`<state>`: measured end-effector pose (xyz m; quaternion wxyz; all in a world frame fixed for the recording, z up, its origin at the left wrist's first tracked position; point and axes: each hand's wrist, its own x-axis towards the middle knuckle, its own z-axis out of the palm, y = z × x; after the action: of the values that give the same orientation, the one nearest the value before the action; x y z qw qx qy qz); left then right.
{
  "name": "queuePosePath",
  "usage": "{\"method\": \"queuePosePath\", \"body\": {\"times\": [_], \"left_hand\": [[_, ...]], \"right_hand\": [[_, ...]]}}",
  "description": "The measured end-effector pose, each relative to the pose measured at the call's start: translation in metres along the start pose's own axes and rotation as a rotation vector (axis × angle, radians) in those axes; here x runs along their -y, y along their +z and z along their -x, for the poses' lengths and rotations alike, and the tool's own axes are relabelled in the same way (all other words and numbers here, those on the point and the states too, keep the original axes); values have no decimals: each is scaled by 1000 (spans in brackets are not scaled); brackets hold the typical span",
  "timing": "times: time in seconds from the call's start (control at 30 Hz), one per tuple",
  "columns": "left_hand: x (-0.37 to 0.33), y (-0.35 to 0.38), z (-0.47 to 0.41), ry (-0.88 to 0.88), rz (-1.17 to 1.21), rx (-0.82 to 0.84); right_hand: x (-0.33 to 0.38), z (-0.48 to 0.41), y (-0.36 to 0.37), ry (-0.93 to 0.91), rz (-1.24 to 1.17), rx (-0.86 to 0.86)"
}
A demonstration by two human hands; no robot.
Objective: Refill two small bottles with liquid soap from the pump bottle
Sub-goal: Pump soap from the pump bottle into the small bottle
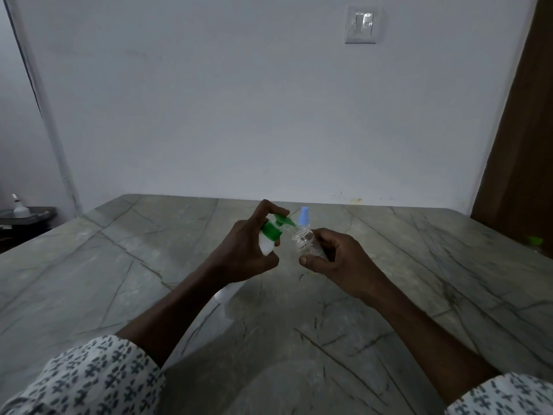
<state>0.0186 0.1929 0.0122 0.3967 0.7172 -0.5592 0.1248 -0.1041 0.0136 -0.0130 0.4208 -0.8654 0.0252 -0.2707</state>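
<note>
My left hand (248,253) grips a white pump bottle (267,245) with a green pump head (276,224), held above the table, and its forefinger lies on top of the pump. My right hand (335,256) holds a small clear bottle (305,242) tilted so that its open threaded neck meets the green nozzle. Right behind the nozzle a light blue spray cap (303,216) sticks up. Whatever it sits on is hidden behind the clear bottle.
The grey-green stone table (149,265) runs back to a white wall. A white object (228,292) lies on it under my left wrist, partly hidden. A small green thing (535,241) sits at the far right edge. A white bottle (18,205) stands on a dark tray far left.
</note>
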Motion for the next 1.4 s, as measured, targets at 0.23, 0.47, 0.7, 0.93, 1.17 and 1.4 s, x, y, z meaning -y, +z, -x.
{"method": "queuePosePath", "body": {"times": [0.23, 0.47, 0.7, 0.93, 1.17, 1.4], "left_hand": [[0, 0, 0, 3, -5, -15], [0, 1, 0, 20, -1, -17], [-1, 1, 0, 4, -12, -13], [-3, 0, 1, 16, 6, -15], [-2, 2, 0, 17, 6, -7], [-1, 3, -1, 5, -12, -18]], "right_hand": [[1, 0, 2, -4, -37, -3], [0, -1, 2, 0, -54, -1], [-2, 0, 4, 14, -12, 4], [1, 0, 3, 8, -54, -5], [0, 1, 2, 8, -69, -4], [0, 1, 5, 11, -28, 12]]}}
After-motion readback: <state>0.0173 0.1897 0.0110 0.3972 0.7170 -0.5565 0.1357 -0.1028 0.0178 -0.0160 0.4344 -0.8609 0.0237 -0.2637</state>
